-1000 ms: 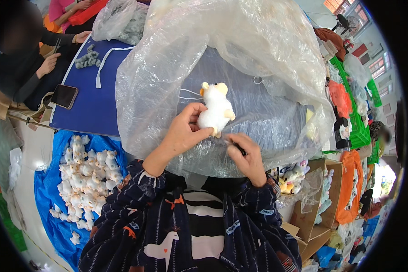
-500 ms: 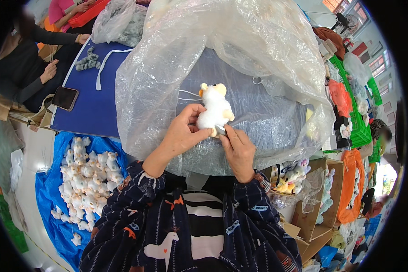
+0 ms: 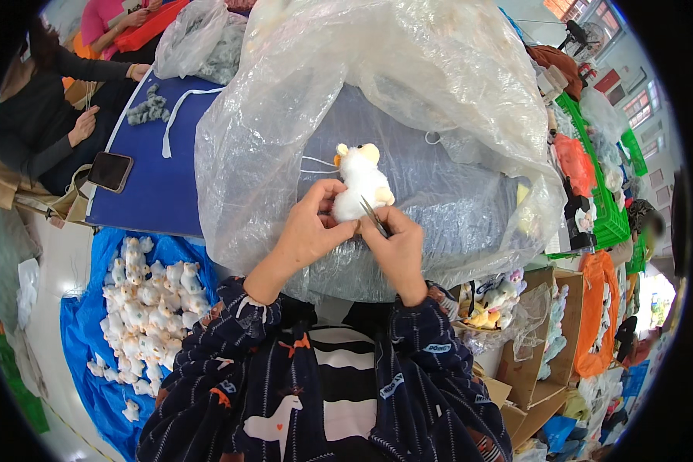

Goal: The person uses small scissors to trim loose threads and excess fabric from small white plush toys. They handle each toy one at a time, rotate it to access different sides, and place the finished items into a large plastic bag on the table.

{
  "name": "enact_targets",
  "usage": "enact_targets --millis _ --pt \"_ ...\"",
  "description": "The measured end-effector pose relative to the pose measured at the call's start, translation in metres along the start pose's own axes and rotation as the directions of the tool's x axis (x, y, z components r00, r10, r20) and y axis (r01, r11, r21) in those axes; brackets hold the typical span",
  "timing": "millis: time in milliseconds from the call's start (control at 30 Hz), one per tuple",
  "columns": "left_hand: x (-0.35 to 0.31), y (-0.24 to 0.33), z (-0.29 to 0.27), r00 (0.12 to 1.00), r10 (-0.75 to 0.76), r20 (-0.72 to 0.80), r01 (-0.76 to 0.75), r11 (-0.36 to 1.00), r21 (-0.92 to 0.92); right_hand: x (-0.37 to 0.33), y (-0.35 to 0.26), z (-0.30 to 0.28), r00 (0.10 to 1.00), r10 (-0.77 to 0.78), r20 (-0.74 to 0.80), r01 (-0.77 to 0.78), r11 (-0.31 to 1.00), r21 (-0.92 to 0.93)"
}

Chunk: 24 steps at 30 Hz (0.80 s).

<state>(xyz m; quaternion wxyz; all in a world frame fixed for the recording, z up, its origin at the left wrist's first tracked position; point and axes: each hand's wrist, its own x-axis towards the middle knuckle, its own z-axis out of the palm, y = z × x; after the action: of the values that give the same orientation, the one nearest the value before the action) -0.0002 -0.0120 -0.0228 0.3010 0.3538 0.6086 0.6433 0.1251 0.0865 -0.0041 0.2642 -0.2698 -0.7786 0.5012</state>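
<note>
A small fluffy white plush toy with a cream muzzle and cream paws stands over the plastic sheeting in front of me. My left hand grips its lower left side, the thumb near its base. In my right hand are thread snips, their thin metal blades pointing up and left against the toy's lower body. Both hands' fingertips meet close together at the bottom of the toy, where its base is partly hidden. A thin white cord sticks out to the left of the toy's head.
A big clear plastic bag spreads over the blue table. On the table's left lie a phone and a grey fuzzy piece. Many white plush toys fill a blue sheet at lower left. Cardboard boxes stand at right; co-workers sit upper left.
The snips have turned in my right hand, so their blades now point up along the toy. My right hand has shifted slightly left, and the toy sits a little lower and further left.
</note>
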Motion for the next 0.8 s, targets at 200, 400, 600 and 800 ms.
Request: enact_targets --millis 200,400,600,800 --pt "0.001 0.001 -0.006 0.998 -0.019 0.052 0.03 0.979 -0.202 -0.029 -0.031 -0.048 0.794 0.012 0.608 -0.202 0.948 0.245" --pt "0.0 0.01 -0.011 0.989 0.004 0.145 0.045 0.942 -0.331 -0.006 0.003 -0.009 0.991 -0.023 -0.136 0.062 0.955 0.289" --pt "0.0 0.012 -0.015 0.994 -0.098 0.045 0.108 0.904 -0.415 0.002 -0.014 0.013 0.958 -0.273 -0.092 0.278 0.959 0.048" --pt "0.001 0.006 -0.016 0.992 -0.122 0.014 0.108 0.819 -0.563 0.003 -0.009 0.01 0.979 -0.153 -0.137 0.18 0.96 0.214"
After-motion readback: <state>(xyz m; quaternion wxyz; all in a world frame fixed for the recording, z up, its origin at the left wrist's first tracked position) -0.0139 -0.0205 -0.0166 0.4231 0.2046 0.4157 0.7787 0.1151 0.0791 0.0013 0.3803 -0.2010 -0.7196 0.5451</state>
